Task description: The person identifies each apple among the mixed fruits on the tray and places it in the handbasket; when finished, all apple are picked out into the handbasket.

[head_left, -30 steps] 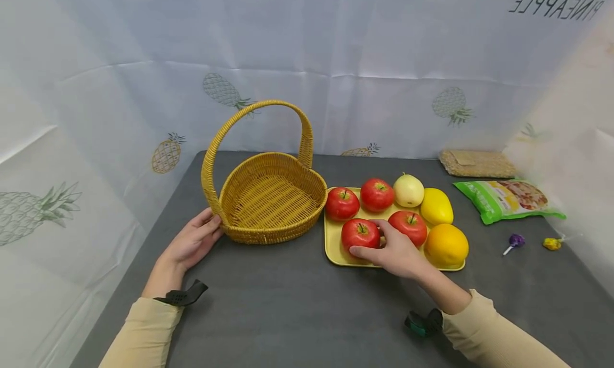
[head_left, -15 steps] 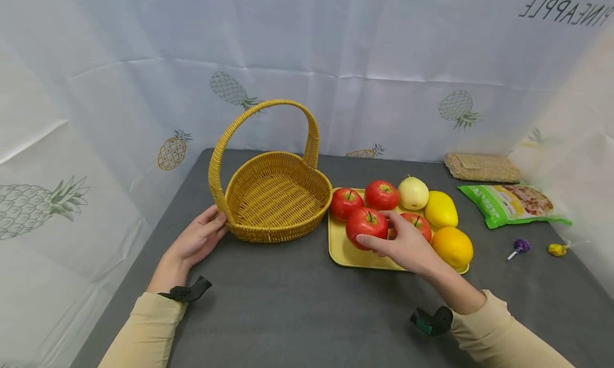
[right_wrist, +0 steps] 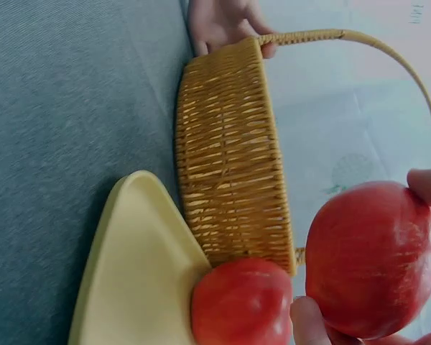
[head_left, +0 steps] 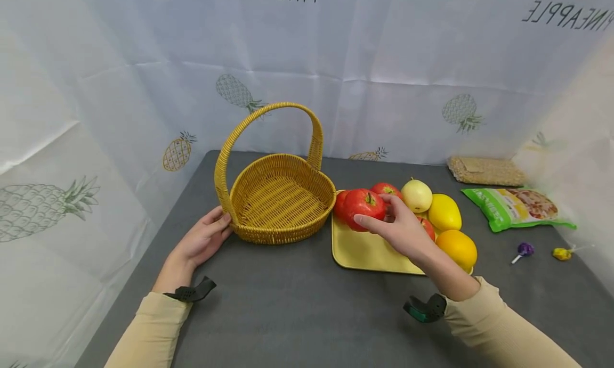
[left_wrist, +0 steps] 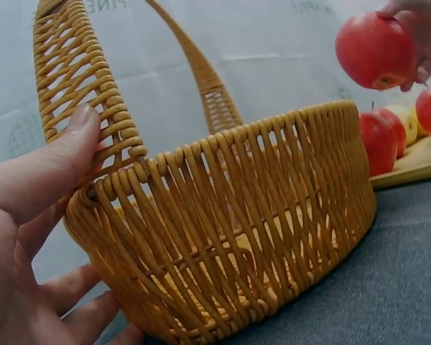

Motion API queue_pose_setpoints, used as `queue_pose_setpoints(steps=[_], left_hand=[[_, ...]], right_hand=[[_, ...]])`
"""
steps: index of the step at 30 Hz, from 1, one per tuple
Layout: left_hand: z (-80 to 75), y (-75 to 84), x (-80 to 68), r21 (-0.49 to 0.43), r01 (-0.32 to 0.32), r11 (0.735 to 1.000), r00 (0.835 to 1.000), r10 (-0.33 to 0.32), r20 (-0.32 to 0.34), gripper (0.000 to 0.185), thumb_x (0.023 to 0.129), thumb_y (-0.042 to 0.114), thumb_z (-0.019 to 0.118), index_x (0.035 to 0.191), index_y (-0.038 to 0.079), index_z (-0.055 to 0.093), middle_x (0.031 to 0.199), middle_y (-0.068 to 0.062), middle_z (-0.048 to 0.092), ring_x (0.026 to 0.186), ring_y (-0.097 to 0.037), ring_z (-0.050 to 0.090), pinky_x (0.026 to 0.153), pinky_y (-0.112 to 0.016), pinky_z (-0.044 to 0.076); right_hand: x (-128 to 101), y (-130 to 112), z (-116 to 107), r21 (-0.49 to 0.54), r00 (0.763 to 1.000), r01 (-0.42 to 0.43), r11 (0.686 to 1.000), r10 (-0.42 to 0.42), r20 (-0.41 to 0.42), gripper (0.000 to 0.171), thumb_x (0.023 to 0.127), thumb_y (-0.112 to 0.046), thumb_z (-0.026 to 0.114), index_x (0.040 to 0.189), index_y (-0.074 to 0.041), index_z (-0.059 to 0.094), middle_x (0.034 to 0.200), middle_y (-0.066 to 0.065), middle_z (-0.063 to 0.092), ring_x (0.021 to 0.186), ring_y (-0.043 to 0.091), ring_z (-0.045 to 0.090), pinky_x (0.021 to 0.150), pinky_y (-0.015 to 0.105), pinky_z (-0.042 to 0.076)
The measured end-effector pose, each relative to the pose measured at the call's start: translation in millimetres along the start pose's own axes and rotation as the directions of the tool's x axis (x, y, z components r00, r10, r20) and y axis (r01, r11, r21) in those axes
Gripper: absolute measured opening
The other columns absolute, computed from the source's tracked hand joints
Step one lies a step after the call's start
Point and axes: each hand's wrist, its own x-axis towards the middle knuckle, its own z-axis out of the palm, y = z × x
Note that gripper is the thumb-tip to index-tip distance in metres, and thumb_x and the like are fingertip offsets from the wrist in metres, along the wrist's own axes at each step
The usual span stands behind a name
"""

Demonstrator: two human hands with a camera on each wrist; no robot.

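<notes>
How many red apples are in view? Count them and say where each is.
4. One apple is held above the yellow tray in the right hand; three sit on the tray: one behind the held apple, one beside the pear, one under the hand.

- Head view looks forward and down over the whole table.
- Both wrist views sit close, sharing the wicker basket and held apple.

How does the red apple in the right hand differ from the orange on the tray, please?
The red apple is lifted clear of the tray, gripped by the right hand; the orange rests on the tray untouched. The red apple shows a stem; the orange shows none. Both are roundish.
</notes>
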Motion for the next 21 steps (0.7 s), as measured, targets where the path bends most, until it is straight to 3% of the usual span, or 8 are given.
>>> queue_pose_setpoints(steps=[3, 10, 16, 21], left_hand=[[-0.4, -0.3, -1.2, 0.015, 0.007, 1.0, 1.0, -0.007, -0.013, 0.038, 0.113, 0.011, 0.041, 0.15, 0.006, 0.046, 0.147, -0.003, 0.046, 0.141, -0.017, 0.043, 0.113, -0.027, 0.038], [1.3, -0.4, -2.4, 0.027, 0.023, 0.999, 1.0, -0.022, -0.019, 0.035, 0.112, 0.012, 0.043, 0.146, 0.013, 0.052, 0.147, -0.002, 0.045, 0.142, -0.017, 0.042, 0.113, -0.027, 0.037], [2.2, 0.0, -0.9, 0.019, 0.022, 1.0, 1.0, -0.022, -0.01, 0.039, 0.112, 0.01, 0.044, 0.151, 0.008, 0.047, 0.146, 0.001, 0.049, 0.141, -0.015, 0.044, 0.113, -0.027, 0.038], [0.4, 2.3, -0.9, 0.039, 0.01, 0.999, 1.0, -0.01, -0.016, 0.036, 0.112, 0.01, 0.045, 0.146, 0.014, 0.053, 0.145, 0.001, 0.05, 0.139, -0.014, 0.045, 0.112, -0.027, 0.039]], right_hand=[[5, -4, 2, 0.037, 1.0, -0.014, 0.999, 0.014, 0.016, 0.087, 0.092, -0.048, 0.077, 0.155, -0.01, 0.03, 0.14, 0.015, 0.054, 0.114, 0.03, 0.062, 0.102, 0.052, 0.049], [12, -11, 7, 0.045, 1.0, -0.021, 0.999, 0.02, 0.013, 0.095, 0.089, -0.051, 0.079, 0.158, -0.01, 0.028, 0.147, 0.011, 0.046, 0.126, 0.03, 0.053, 0.105, 0.051, 0.047], [17, -18, 11, 0.02, 1.0, -0.022, 1.0, 0.022, -0.006, 0.09, 0.088, -0.053, 0.079, 0.154, -0.01, 0.035, 0.142, 0.01, 0.049, 0.122, 0.03, 0.053, 0.104, 0.05, 0.046], [31, -29, 19, 0.046, 0.999, -0.016, 0.999, 0.014, 0.036, 0.088, 0.088, -0.052, 0.079, 0.152, -0.008, 0.037, 0.141, 0.01, 0.049, 0.123, 0.029, 0.054, 0.103, 0.049, 0.049]])
